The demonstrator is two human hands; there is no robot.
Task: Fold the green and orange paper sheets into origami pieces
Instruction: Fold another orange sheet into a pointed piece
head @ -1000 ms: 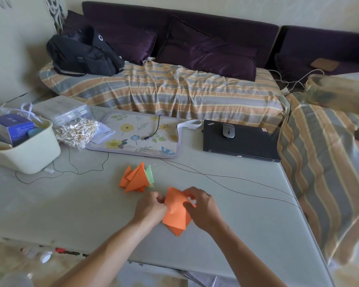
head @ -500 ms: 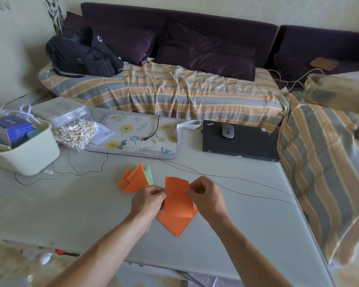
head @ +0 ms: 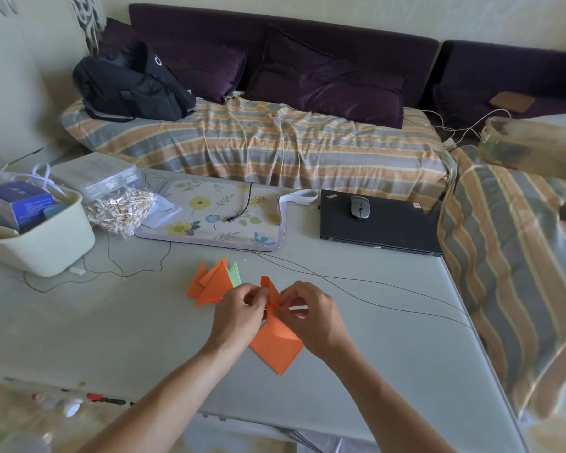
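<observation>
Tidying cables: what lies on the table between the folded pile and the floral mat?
Head view: a thin black cable crosses bare table between pile and mat.

We see a pale grey-green bench (head: 111, 338). On it lies an orange paper sheet (head: 275, 348), beside a pile of orange folded pieces (head: 211, 282) with one pale green piece (head: 234, 274). A cream mat (head: 216, 217) carries yellow and blue flowers. The laptop (head: 378, 223) is black, the mouse (head: 360, 206) silver, the basket (head: 43, 243) cream. Behind, a sofa cover (head: 275, 145) striped orange, grey and yellow, dark purple cushions (head: 324, 86), a black backpack (head: 131, 86).
</observation>
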